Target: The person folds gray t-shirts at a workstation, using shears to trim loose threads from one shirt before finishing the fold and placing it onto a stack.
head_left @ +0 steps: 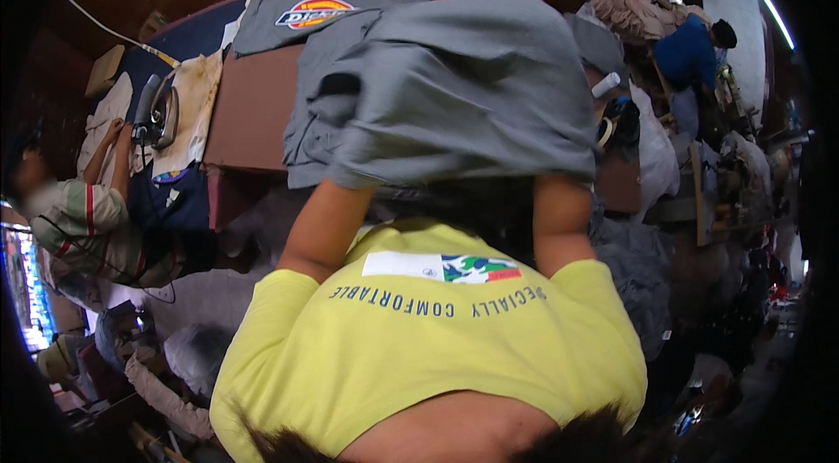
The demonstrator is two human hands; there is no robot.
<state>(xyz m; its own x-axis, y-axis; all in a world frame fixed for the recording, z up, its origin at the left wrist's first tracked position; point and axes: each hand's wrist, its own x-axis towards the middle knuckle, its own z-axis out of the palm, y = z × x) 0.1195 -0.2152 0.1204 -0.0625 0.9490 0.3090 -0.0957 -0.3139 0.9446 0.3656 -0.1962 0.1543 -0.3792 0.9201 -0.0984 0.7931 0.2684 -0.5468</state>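
A large grey garment [476, 83] is spread and lifted in front of me, billowing above the table, its left edge blurred by motion. My left forearm [330, 222] and my right forearm [562, 214] run up under its near edge. The cloth covers both hands, so their fingers are hidden. Beneath and to the left lies more grey cloth [306, 135]. At the far left of it rests a grey shirt [262, 21] with a red, yellow and blue printed emblem.
The brown table top [253, 104] shows left of the garment. Further left a co-worker's hand [114, 128] is near an iron [166, 118] on a stained pressing cloth [194, 91]. On the right are a white roll [605, 84], a white sack [655, 153] and another person [686, 52].
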